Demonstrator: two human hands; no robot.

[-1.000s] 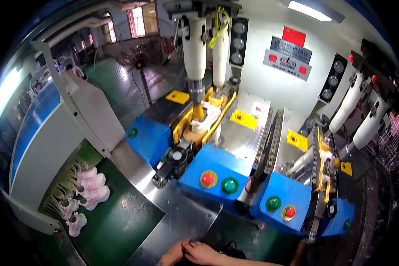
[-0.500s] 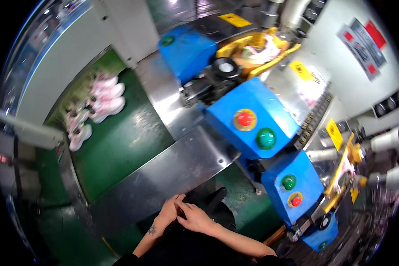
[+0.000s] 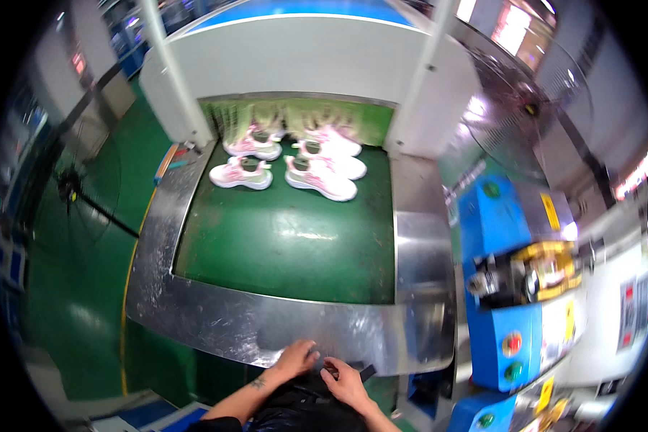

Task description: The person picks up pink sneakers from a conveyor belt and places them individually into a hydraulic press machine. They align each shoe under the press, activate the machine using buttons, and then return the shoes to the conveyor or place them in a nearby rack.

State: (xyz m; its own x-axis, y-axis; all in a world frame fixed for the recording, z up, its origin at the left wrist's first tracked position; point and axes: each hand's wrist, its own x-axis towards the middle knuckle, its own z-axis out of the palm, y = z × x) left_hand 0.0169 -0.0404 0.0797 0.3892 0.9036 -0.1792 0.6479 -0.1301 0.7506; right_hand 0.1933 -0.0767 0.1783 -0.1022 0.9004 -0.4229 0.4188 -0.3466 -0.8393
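Note:
My left hand [image 3: 297, 358] hovers over the near steel edge of the conveyor, fingers loosely bent and apart, with nothing seen in it. Just to its right is my right hand [image 3: 344, 380], also empty, its fingers curved and spread in front of my dark clothing. A small gap separates the two hands. Farther off, several pink-and-white sneakers stand on the green conveyor belt [image 3: 288, 245]. The nearest are a left sneaker [image 3: 241, 174] and a right sneaker [image 3: 320, 178]. Others sit behind them, partly under the hanging fringe curtain.
A steel frame [image 3: 230, 317] borders the belt. At the right stands a machine with blue control boxes [image 3: 507, 345], red and green buttons and a yellow shoe clamp [image 3: 547, 270]. Fans stand at the far left [image 3: 70, 186] and far right [image 3: 529, 108]. A small tool lies on the left frame.
My view has swung left, so the conveyor and sneakers are now straight ahead and the blue machine is off to the right. My hands, touching before, have come apart.

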